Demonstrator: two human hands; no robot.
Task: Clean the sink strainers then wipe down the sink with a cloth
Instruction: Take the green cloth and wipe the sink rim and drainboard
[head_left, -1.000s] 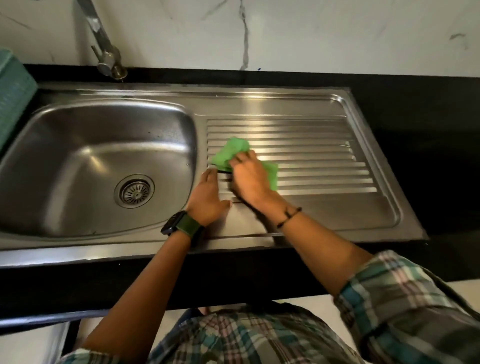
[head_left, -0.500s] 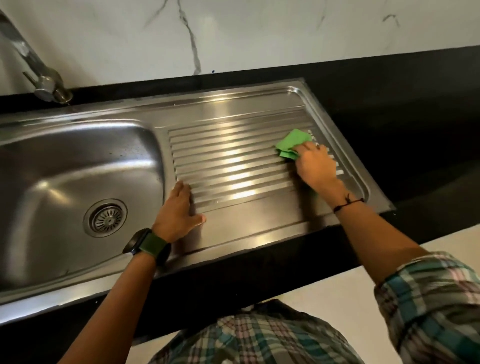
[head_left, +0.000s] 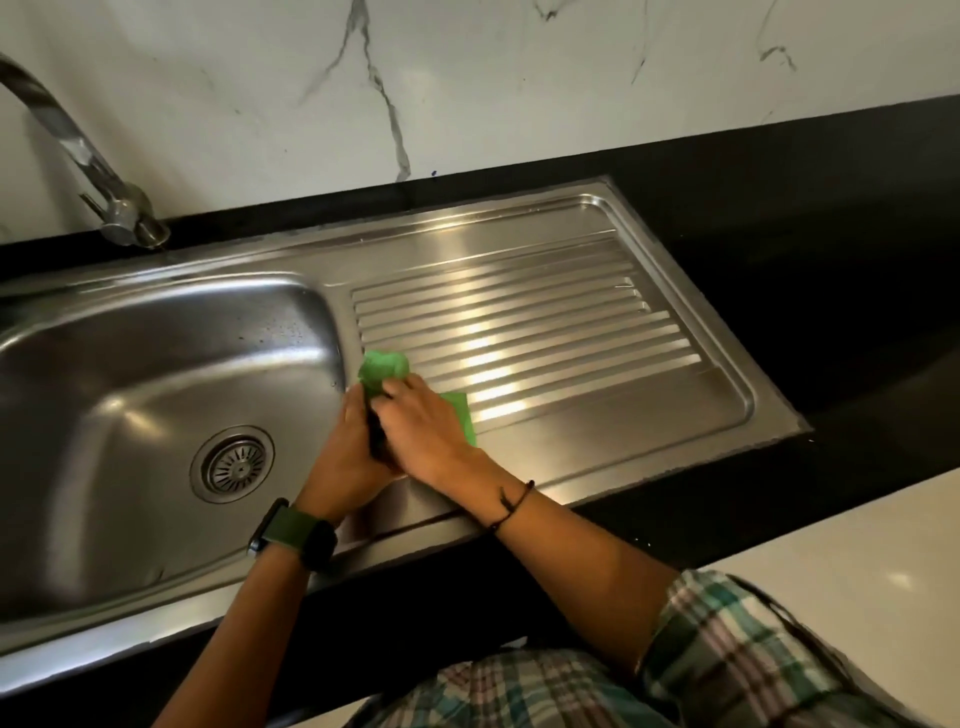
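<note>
A stainless steel sink has a round strainer seated in its drain. To its right lies the ribbed drainboard. My right hand presses a green cloth flat on the drainboard's left end, close to the basin's edge. My left hand rests palm down on the steel right beside it, touching the right hand, fingers together and holding nothing that I can see. A green-strapped watch sits on my left wrist.
A chrome tap rises at the back left. Black countertop surrounds the sink, with a white marble wall behind. White floor shows at the lower right.
My right hand has swept the cloth from the drainboard's far right end back to its left end beside my left hand. The view shifted slightly.
</note>
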